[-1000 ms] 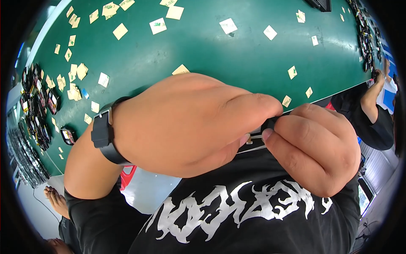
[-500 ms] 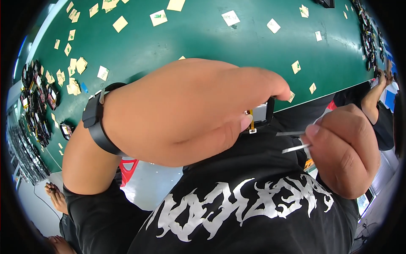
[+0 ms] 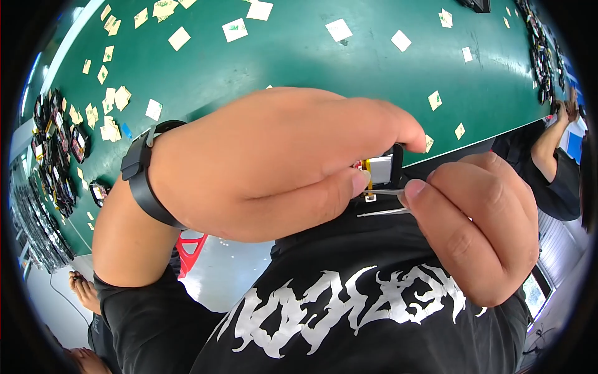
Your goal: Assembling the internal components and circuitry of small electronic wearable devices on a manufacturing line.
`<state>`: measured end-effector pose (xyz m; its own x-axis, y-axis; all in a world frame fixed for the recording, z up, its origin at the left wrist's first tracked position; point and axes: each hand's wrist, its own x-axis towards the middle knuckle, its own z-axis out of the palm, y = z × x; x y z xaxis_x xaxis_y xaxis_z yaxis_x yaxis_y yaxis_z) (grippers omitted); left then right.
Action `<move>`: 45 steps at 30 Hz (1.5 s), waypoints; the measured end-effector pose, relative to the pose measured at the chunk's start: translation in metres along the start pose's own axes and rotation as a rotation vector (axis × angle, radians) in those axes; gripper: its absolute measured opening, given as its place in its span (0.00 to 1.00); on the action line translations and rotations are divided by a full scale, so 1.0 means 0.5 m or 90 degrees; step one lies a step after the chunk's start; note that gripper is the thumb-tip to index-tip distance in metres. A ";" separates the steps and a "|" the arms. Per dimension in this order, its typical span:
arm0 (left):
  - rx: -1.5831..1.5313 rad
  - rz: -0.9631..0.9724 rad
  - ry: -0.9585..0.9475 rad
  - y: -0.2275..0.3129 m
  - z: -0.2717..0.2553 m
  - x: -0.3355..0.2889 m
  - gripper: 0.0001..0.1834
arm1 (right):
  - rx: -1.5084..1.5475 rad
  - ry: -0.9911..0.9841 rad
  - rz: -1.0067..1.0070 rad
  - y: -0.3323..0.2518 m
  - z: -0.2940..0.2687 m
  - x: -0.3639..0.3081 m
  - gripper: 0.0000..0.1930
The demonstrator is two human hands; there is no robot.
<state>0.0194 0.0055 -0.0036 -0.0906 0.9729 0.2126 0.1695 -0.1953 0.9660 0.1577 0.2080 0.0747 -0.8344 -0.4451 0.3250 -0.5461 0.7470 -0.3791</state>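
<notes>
My left hand [image 3: 280, 165] is closed around a small black-cased electronic device [image 3: 397, 163], held just off the table's near edge. A silver battery-like block and a yellow strip show inside its frame; the rest is hidden behind my fingers. A small flat connector [image 3: 371, 198] sticks out of the device's lower side. In my right hand [image 3: 483, 224] is a pair of metal tweezers [image 3: 383, 212], pinched between thumb and fingers. Their two tips are apart, the upper one by the connector and my left thumb, the lower one below it. Whether a tip touches the connector, I cannot tell.
Cream and white paper squares [image 3: 235, 30] are scattered over the green table [image 3: 299, 62]. Piles of black devices lie at its left [image 3: 53, 156] and far right [image 3: 543, 56]. Stacked clear trays [image 3: 37, 218] stand at left. Another person's arm [image 3: 548, 149] shows at right.
My right hand has moved left with the tweezers, bringing their tips to the device's lower side. My left hand and the device have hardly moved.
</notes>
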 end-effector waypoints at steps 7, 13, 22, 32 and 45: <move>-0.048 -0.018 0.002 0.006 0.001 -0.001 0.23 | -0.034 0.013 -0.025 0.014 -0.013 -0.001 0.21; -0.011 -0.023 -0.021 0.014 -0.008 0.005 0.23 | -0.007 -0.004 -0.004 -0.003 0.003 0.010 0.20; 0.000 -0.065 -0.037 0.018 -0.003 0.004 0.21 | 0.024 0.010 -0.037 0.003 0.011 0.001 0.19; 0.073 -0.084 -0.052 0.022 -0.003 0.004 0.22 | 0.021 -0.025 -0.061 0.016 0.006 0.006 0.17; -0.396 -0.234 0.265 0.042 0.017 0.028 0.21 | -0.139 0.010 -0.017 0.034 -0.013 0.014 0.19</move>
<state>0.0300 0.0162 0.0186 -0.4105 0.8865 -0.2133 -0.5043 -0.0258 0.8632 0.1432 0.2207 0.0759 -0.8178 -0.4596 0.3465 -0.5373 0.8253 -0.1736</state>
